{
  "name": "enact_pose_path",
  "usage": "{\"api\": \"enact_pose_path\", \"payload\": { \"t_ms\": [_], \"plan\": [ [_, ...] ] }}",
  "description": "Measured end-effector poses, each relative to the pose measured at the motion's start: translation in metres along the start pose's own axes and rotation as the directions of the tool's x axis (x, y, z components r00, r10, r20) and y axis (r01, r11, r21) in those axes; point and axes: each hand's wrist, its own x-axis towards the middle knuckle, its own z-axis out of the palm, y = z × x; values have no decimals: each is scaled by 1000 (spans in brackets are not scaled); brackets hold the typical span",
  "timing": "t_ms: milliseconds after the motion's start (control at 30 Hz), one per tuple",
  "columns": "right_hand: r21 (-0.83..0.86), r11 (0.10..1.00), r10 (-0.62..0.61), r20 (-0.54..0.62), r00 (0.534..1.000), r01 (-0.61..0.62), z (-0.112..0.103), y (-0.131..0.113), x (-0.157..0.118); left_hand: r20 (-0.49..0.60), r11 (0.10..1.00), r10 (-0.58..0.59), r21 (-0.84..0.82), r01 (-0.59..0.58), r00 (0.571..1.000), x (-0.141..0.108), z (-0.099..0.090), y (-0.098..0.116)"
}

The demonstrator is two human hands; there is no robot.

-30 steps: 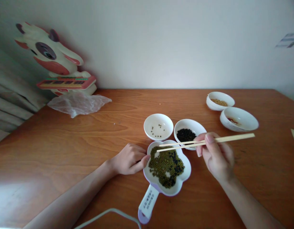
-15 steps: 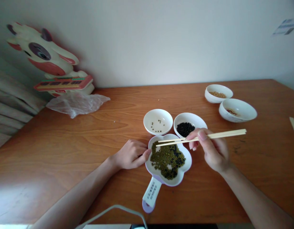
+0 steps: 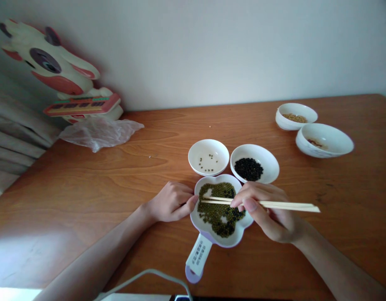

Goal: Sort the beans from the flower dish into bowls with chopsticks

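A flower-shaped dish (image 3: 247, 217) with a labelled handle holds green beans (image 3: 216, 213) mixed with darker ones. My left hand (image 3: 174, 202) is closed, fingers curled, its thumb and fingertips at the dish's left rim. In my right hand (image 3: 271, 209) is a pair of wooden chopsticks (image 3: 287, 205), their tips low over the beans at the dish's upper left. Whether the tips pinch a bean is too small to tell. Just behind the dish, a white bowl (image 3: 208, 146) has several scattered small beans. Beside it, another white bowl (image 3: 270, 161) contains black beans (image 3: 248, 168).
Two more white bowls stand at the back right, one with tan pieces (image 3: 295, 118), one with reddish-brown bits (image 3: 316, 143). A cow-shaped toy keyboard (image 3: 83, 104) and a crumpled plastic bag (image 3: 100, 133) occupy the back left. A pale cable (image 3: 149, 271) curves at the front edge.
My right hand has come down and toward me, bringing the chopstick tips lower over the beans. My left hand stays at the dish. The view has shifted slightly.
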Motion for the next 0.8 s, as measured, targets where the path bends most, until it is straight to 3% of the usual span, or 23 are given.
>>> {"api": "enact_pose_path", "payload": {
  "t_ms": [267, 800],
  "plan": [
    [26, 998, -54, 6, 999, 54, 6, 2, -1, 10, 1000, -21, -6, 21, 1000, -1, 2, -1],
    [273, 958, 80, 50, 995, -91, 5, 6, -12, -26, 1000, -3, 24, 4, 1000, 0, 0, 1]
  ]
}}
